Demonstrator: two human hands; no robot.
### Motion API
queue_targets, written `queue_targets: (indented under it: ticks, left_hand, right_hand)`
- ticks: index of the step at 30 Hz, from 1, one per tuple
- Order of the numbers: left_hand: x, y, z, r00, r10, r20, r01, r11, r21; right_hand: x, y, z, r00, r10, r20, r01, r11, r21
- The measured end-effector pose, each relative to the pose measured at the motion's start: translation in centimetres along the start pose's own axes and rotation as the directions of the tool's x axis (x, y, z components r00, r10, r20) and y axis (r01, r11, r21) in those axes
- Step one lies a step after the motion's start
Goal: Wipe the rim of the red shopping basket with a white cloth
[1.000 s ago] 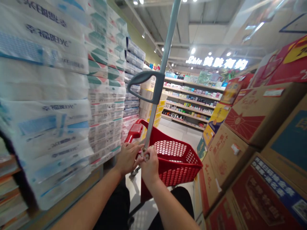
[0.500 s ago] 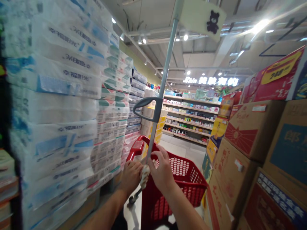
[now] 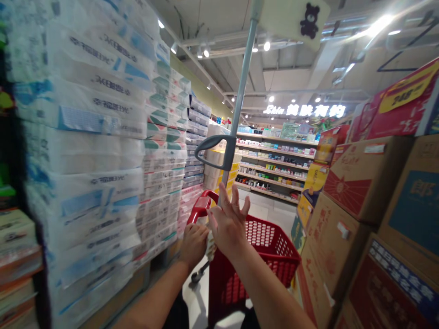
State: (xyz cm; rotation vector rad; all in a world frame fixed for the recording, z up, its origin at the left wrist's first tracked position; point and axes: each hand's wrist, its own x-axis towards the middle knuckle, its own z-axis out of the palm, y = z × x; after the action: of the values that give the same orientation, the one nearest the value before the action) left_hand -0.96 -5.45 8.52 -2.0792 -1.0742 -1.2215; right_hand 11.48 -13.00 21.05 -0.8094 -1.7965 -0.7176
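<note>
A red shopping cart (image 3: 274, 260) with perforated basket walls stands before me. My left hand (image 3: 194, 246) is closed around the near part of its red handle (image 3: 199, 211). Right beside it, my right hand (image 3: 230, 224) is raised with its fingers spread, overlapping the foot of a grey pole (image 3: 244, 77); whether it touches the pole is hidden. The pole leans upward and carries a dark grey loop handle (image 3: 216, 151). At its top is a pale panel (image 3: 281, 20) with a dark bear figure. A cream, knobbly strand (image 3: 211, 249) hangs between my hands.
Stacked white paper packs (image 3: 99, 183) form a tall wall on the left. Cardboard cartons (image 3: 363, 183) are piled close on the right. Shelves (image 3: 274, 169) of small goods stand ahead under a lit sign (image 3: 305, 109). A cart wheel (image 3: 195, 277) shows below.
My right hand has risen and its fingers have spread away from the lower pole. My left hand stays closed at the cart handle. The cart and pole appear slightly farther right in view.
</note>
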Motion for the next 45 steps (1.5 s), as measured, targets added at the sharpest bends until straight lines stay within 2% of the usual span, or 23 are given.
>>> queue_targets:
  ticks: [5, 7, 10, 13, 15, 18, 22, 25, 28, 29, 31, 36, 42, 45]
  left_hand:
    - [0.3, -0.2, 0.5, 1.000, 0.001, 0.005, -0.001, 1.000, 0.006]
    - [0.4, -0.1, 0.6, 1.000, -0.005, 0.021, 0.005, 1.000, 0.009]
    - [0.4, 0.0, 0.7, 0.998, -0.019, 0.061, 0.019, 1.000, 0.001]
    - [0.2, 0.0, 0.9, 0.996, -0.020, 0.092, 0.022, 1.000, -0.012]
    - [0.1, 0.0, 1.0, 0.996, -0.020, 0.092, 0.022, 1.000, -0.018]
    - [0.1, -0.1, 1.0, 0.995, -0.022, 0.098, 0.025, 0.999, -0.029]
    - [0.1, 0.1, 0.6, 0.996, -0.024, 0.082, 0.030, 0.997, -0.076]
    - [0.0, 0.5, 0.2, 0.998, -0.039, 0.057, 0.045, 0.993, -0.113]
    - [0.0, 0.9, 0.1, 0.997, -0.055, 0.047, 0.060, 0.992, -0.114]
    - [0.0, 1.1, 0.1, 0.997, -0.052, 0.051, 0.057, 0.993, -0.108]
    - [0.2, 1.3, 0.1, 0.997, -0.043, 0.070, 0.049, 0.995, -0.085]
    - [0.5, 1.5, 0.7, 0.996, -0.036, 0.079, 0.039, 0.999, -0.030]
    - [0.5, 1.7, 1.3, 0.995, -0.072, 0.064, 0.072, 0.997, 0.003]
    - [0.4, 1.6, 1.3, 0.996, -0.058, 0.074, 0.057, 0.998, 0.005]
  right_hand:
    - [-0.8, 0.7, 0.8, 0.998, 0.043, 0.040, -0.044, 0.998, 0.042]
    - [-1.7, 1.2, 0.8, 0.998, 0.025, 0.053, -0.028, 0.998, 0.054]
    - [-4.7, 2.0, 1.4, 0.992, -0.024, 0.120, 0.007, 0.991, 0.136]
    - [-8.9, 2.7, 2.8, 0.980, 0.036, 0.196, -0.066, 0.987, 0.150]
    - [-11.3, 3.1, 3.9, 0.967, 0.033, 0.254, -0.074, 0.985, 0.154]
    - [-13.1, 3.6, 5.3, 0.962, 0.038, 0.271, -0.083, 0.984, 0.159]
    - [-11.8, 4.5, 5.8, 0.982, 0.029, 0.187, -0.074, 0.968, 0.241]
    - [-8.7, 5.4, 5.3, 0.996, 0.059, 0.068, -0.076, 0.953, 0.294]
    - [-5.6, 6.3, 4.7, 0.991, 0.103, -0.086, -0.074, 0.953, 0.295]
    - [-5.1, 6.4, 4.7, 0.991, 0.097, -0.093, -0.067, 0.957, 0.283]
    - [-5.3, 6.6, 4.8, 0.995, 0.080, -0.056, -0.063, 0.963, 0.262]
    - [-8.1, 6.3, 5.1, 0.991, 0.024, 0.133, -0.055, 0.971, 0.232]
    - [-7.5, 6.4, 4.4, 0.993, 0.100, 0.065, -0.113, 0.966, 0.232]
    - [-8.6, 6.0, 4.7, 0.986, 0.112, 0.124, -0.140, 0.960, 0.244]
